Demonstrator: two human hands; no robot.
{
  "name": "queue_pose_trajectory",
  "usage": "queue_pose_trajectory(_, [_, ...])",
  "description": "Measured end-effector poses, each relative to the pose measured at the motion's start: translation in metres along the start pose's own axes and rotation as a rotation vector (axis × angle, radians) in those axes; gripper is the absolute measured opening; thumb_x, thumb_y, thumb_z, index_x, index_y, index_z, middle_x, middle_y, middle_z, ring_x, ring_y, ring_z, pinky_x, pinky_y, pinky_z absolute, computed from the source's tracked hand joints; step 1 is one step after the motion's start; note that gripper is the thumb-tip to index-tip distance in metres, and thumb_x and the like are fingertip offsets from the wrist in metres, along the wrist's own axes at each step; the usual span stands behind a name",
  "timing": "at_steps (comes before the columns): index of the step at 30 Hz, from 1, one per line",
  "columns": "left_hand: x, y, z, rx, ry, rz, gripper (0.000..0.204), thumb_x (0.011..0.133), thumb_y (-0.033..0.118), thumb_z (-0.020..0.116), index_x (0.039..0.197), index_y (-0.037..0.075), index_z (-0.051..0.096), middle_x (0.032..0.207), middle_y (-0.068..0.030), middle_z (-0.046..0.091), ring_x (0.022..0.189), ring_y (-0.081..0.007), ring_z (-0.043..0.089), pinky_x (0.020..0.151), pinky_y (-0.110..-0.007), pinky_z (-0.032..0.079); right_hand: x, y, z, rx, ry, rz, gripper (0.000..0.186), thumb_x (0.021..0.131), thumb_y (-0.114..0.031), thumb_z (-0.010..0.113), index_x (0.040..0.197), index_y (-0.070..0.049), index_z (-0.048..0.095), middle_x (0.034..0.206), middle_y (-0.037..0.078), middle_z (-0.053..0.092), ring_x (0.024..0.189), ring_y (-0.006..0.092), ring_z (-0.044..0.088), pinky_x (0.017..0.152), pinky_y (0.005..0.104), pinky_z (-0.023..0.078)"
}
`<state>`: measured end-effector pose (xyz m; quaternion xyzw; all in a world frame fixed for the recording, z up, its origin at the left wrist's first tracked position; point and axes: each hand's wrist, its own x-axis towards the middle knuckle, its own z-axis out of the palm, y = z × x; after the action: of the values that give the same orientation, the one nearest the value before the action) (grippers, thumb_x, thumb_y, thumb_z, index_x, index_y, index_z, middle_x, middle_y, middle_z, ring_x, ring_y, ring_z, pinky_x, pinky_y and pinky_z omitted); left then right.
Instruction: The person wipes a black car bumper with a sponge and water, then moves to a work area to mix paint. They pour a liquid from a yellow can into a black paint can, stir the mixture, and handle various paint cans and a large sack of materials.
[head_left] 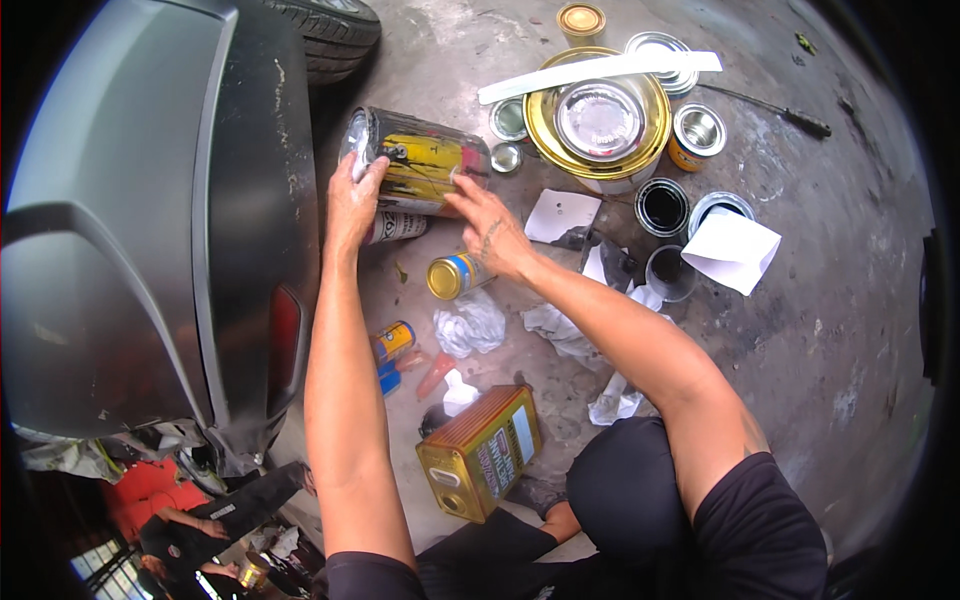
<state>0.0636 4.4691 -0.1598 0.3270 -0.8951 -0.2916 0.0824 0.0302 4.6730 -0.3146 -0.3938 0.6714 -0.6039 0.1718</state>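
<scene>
Yellow-and-black, paint-streaked metal can [432, 168] held sideways beside the matte-grey car body [140, 190]: my left hand [353, 198] grips its left end, my right hand [490, 228] rests spread-fingered near the other, presumably to stop it rolling.

Soft bright light, glints on the silver lid [600, 120], fisheye bending, black corners

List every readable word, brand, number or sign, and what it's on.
Print shows, but I won't quote it:
Streaked cylindrical metal can with yellow label: mostly obscured.
Pale cylindrical container just below it: dark lettering, partly hidden.
Gold rectangular metal tin: large side lettering.
Round silver metal lid: edge lettering.
Small yellow cylindrical can with blue marking: too small to read.
</scene>
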Motion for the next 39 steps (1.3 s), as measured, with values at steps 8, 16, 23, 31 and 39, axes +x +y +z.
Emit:
queue_pose_trajectory(8, [-0.002, 0.027, 0.007, 0.071, 0.048, -0.005, 0.050, 0.098, 0.043, 0.071, 0.124, 0.000, 0.071, 0.104, -0.0102, 0.075, 0.096, -0.0149, 0.064, 0.090, -0.033, 0.050, 0.015, 0.071, 0.018, 0.608, 0.143, 0.478, 0.087, 0.088, -0.002, 0.063, 0.165, -0.004, 0.022, 0.149, 0.024, 0.051, 0.131, 0.0319, 0.052, 0.110, 0.0396, 0.042])
queue_pose_trajectory(16, [-0.012, 0.046, 0.016, 0.312, 0.160, -0.011, 0.083, 0.087, 0.056, 0.076, 0.141, -0.002, 0.053, 0.122, -0.0307, 0.069, 0.117, -0.0429, 0.067, 0.101, -0.048, 0.049, 0.045, 0.057, -0.009, 0.791, 0.118, 0.723, 0.091, 0.094, -0.009, 0.068, 0.169, -0.012, 0.017, 0.118, 0.007, 0.061, 0.095, 0.0158, 0.058, 0.079, 0.0328, 0.053])
queue_pose_trajectory(23, [-0.012, 0.025, 0.004, 0.171, 0.206, 0.120, 0.053, 0.094, 0.043, 0.074, 0.121, -0.002, 0.066, 0.097, -0.0190, 0.074, 0.089, -0.0292, 0.071, 0.083, -0.040, 0.053, 0.046, 0.062, -0.014, 0.794, 0.131, 0.696, 0.085, 0.094, -0.011, 0.067, 0.168, -0.012, 0.023, 0.125, 0.009, 0.063, 0.103, 0.0188, 0.060, 0.081, 0.0343, 0.054])
queue_pose_trajectory(31, [-0.010, 0.031, 0.010, 0.254, 0.162, 0.029, 0.050, 0.097, 0.049, 0.071, 0.109, 0.000, 0.072, 0.086, -0.0160, 0.071, 0.076, -0.0232, 0.065, 0.074, -0.040, 0.050, 0.033, 0.056, 0.001, 0.966, 0.077, 0.727, 0.082, 0.096, -0.006, 0.062, 0.166, -0.021, 0.022, 0.135, 0.014, 0.060, 0.115, 0.0242, 0.060, 0.090, 0.0417, 0.055])
queue_pose_trajectory(39, [-0.002, 0.036, 0.009, 0.241, 0.245, 0.255, 0.045, 0.097, 0.034, 0.071, 0.125, -0.001, 0.066, 0.097, -0.0152, 0.074, 0.086, -0.0255, 0.070, 0.080, -0.039, 0.053, 0.041, 0.077, -0.008, 0.764, 0.118, 0.745, 0.081, 0.103, -0.021, 0.066, 0.169, -0.018, 0.018, 0.096, 0.002, 0.068, 0.075, 0.0125, 0.060, 0.064, 0.0289, 0.050])
